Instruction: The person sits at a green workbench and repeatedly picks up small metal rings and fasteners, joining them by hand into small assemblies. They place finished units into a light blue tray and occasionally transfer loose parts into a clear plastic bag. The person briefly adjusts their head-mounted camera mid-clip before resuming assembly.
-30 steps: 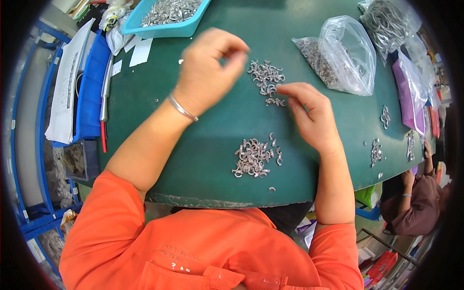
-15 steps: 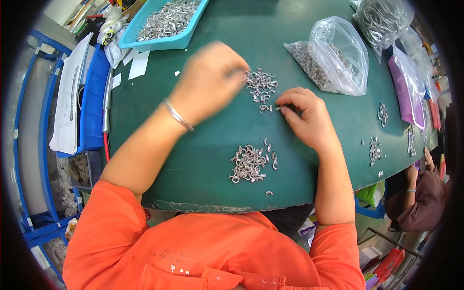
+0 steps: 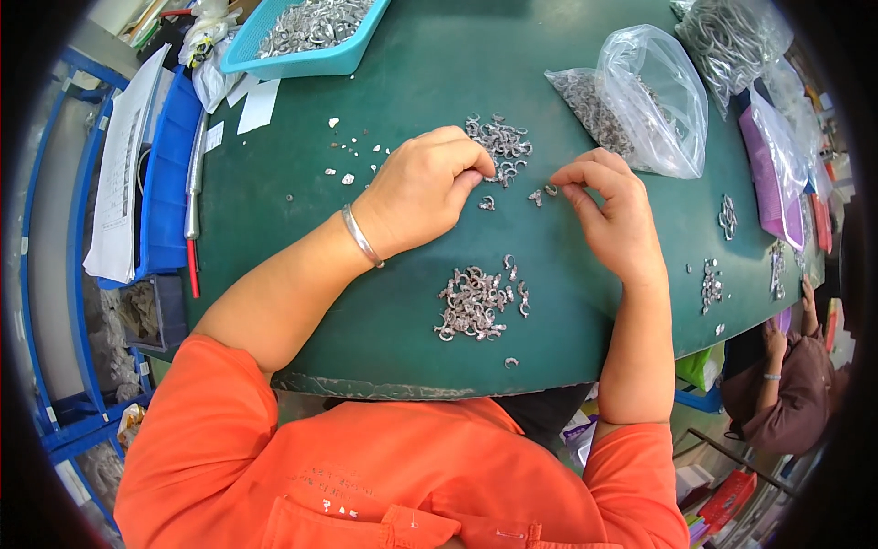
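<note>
My left hand, with a metal bangle on its wrist, pinches thumb and forefinger together at the lower edge of the far pile of small silvery C-shaped metal rings; what is between the fingertips is mostly hidden. To its right, my right hand is curled into a loose pinch, with a small metal ring at its fingertips. Two loose pieces lie between the hands: one metal ring below the pile and a tiny piece. Nearer me sits a second pile of metal rings.
A turquoise basket of metal pieces stands far left. White flakes lie left of my hand. A clear plastic bag of pieces rests far right, near a purple basket. Another person sits at the right edge.
My left hand has come down and right to the pile's lower edge. My right hand has drawn slightly right and up. White flakes now show on the table where my left arm was.
</note>
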The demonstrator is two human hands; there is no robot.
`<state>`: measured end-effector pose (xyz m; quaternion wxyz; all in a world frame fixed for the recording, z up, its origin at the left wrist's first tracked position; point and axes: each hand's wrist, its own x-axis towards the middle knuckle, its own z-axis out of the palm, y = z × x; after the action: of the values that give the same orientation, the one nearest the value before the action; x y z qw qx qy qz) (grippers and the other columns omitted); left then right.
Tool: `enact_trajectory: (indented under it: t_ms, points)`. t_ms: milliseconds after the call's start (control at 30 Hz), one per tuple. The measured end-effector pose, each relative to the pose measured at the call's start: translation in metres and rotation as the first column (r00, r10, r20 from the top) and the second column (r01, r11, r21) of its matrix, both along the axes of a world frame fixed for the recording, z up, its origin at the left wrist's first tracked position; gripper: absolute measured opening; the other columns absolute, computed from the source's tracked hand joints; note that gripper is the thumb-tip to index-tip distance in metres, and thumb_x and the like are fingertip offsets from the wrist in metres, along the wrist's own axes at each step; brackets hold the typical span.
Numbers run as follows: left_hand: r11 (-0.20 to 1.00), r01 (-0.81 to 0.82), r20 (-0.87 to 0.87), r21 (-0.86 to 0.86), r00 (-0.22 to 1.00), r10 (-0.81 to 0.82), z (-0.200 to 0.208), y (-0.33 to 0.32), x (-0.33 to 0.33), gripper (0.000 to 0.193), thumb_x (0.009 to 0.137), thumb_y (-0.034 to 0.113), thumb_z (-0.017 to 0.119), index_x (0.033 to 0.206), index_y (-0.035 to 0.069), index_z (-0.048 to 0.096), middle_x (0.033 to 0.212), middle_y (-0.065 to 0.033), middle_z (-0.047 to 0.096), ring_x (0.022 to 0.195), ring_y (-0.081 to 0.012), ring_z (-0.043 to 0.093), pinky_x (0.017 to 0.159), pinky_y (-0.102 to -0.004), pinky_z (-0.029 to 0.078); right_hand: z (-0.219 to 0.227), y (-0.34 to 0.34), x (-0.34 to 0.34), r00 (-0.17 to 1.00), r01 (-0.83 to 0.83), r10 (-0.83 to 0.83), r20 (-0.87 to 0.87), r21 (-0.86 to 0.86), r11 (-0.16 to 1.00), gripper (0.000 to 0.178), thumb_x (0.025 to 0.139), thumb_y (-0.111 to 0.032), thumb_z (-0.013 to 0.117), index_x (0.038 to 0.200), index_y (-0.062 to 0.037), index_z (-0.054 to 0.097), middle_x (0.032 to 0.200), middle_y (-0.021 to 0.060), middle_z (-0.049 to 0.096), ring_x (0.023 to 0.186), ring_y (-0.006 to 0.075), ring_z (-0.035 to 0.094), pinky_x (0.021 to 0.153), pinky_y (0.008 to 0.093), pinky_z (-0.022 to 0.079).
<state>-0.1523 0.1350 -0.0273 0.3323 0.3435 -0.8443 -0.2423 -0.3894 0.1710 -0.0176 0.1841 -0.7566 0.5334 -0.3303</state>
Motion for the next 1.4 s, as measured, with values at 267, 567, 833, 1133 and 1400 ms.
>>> enact_trajectory:
  t_ms: [267, 567, 833, 1133, 1400]
  points:
    - [1.000, 0.028, -0.117, -0.012, 0.993, -0.030, -0.011, 0.001, -0.005, 0.012, 0.082, -0.004, 0.064, 0.093, 0.001, 0.066, 0.087, -0.0116, 0.065, 0.078, -0.0263, 0.064, 0.070, -0.0322, 0.051, 0.000, 0.003, 0.010, 1.000, 0.008, -0.009, 0.004, 0.079, 0.997, 0.010, 0.078, 0.002, 0.069, 0.088, -0.0008, 0.068, 0.083, 0.0113, 0.063, 0.081, 0.0273, 0.062, 0.072, 0.0355, 0.049]
    - [0.997, 0.066, -0.093, -0.027, 0.993, -0.068, -0.014, 0.000, -0.004, 0.011, 0.082, -0.002, 0.066, 0.093, 0.001, 0.066, 0.088, -0.0112, 0.065, 0.080, -0.0274, 0.064, 0.071, -0.0340, 0.051, 0.004, 0.000, -0.001, 0.999, 0.016, -0.021, 0.038, 0.124, 0.992, 0.009, 0.079, 0.004, 0.068, 0.087, 0.0008, 0.068, 0.084, 0.0118, 0.064, 0.076, 0.0248, 0.063, 0.069, 0.0330, 0.050]
    - [0.987, 0.142, -0.045, -0.072, 0.988, -0.146, -0.016, 0.002, -0.007, 0.014, 0.081, 0.002, 0.068, 0.095, 0.002, 0.066, 0.088, -0.0103, 0.065, 0.083, -0.0295, 0.062, 0.077, -0.0371, 0.050, 0.004, 0.004, 0.000, 0.990, -0.112, 0.125, -0.057, 0.192, 0.975, 0.010, 0.076, 0.004, 0.070, 0.086, -0.0007, 0.069, 0.078, 0.0099, 0.058, 0.072, 0.0248, 0.059, 0.066, 0.0337, 0.048]
    - [0.922, 0.219, 0.221, -0.318, 0.963, -0.152, -0.023, 0.013, -0.026, 0.022, 0.078, 0.005, 0.062, 0.098, 0.010, 0.068, 0.104, -0.0010, 0.061, 0.097, -0.0212, 0.057, 0.085, -0.0364, 0.040, 0.011, 0.004, -0.014, 0.999, 0.013, -0.007, -0.039, 0.173, 0.985, 0.012, 0.079, 0.004, 0.068, 0.090, 0.0006, 0.071, 0.083, 0.0115, 0.065, 0.075, 0.0230, 0.063, 0.068, 0.0329, 0.050]
    - [0.961, 0.219, -0.080, -0.168, 0.969, -0.235, -0.011, 0.013, -0.014, 0.011, 0.075, 0.000, 0.067, 0.082, 0.007, 0.064, 0.086, -0.0047, 0.063, 0.082, -0.0249, 0.059, 0.078, -0.0362, 0.046, 0.003, -0.001, -0.004, 0.995, -0.095, 0.094, 0.018, 0.169, 0.981, 0.014, 0.077, 0.002, 0.070, 0.091, -0.0012, 0.070, 0.082, 0.0100, 0.064, 0.075, 0.0233, 0.062, 0.068, 0.0332, 0.050]
